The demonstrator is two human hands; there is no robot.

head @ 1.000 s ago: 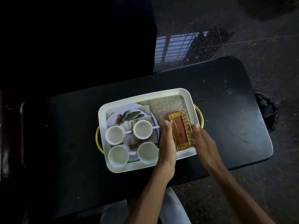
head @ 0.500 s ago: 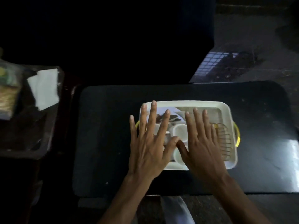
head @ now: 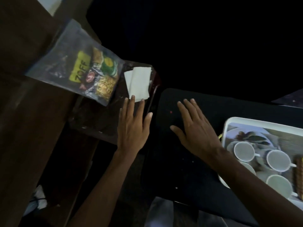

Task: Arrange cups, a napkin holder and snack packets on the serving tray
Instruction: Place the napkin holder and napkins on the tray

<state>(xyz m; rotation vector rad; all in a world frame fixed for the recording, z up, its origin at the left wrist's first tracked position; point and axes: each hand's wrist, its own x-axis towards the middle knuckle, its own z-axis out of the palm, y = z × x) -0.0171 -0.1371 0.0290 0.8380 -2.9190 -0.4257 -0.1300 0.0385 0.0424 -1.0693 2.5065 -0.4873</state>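
A white serving tray (head: 246,120) sits at the right edge of the black table, holding several white cups (head: 244,151) and a gold wire napkin holder (head: 298,174), only partly in view. White folded napkins (head: 137,82) lie on a dark side table to the left. Beside them is a clear plastic bag of snack packets (head: 85,69). My left hand (head: 132,125) is open, fingers spread, its fingertips touching the napkins' near edge. My right hand (head: 195,130) hovers open over the black table, left of the tray, holding nothing.
The black table (head: 180,161) spans the lower right. The dark side table (head: 98,118) stands lower left of it, with a gap between them. A brown wooden surface (head: 24,95) fills the left. Light trousers (head: 157,212) show at the bottom.
The view has swung left. Both hands left the tray and the napkin holder on it and moved left; my left hand now reaches the napkins on the side table.
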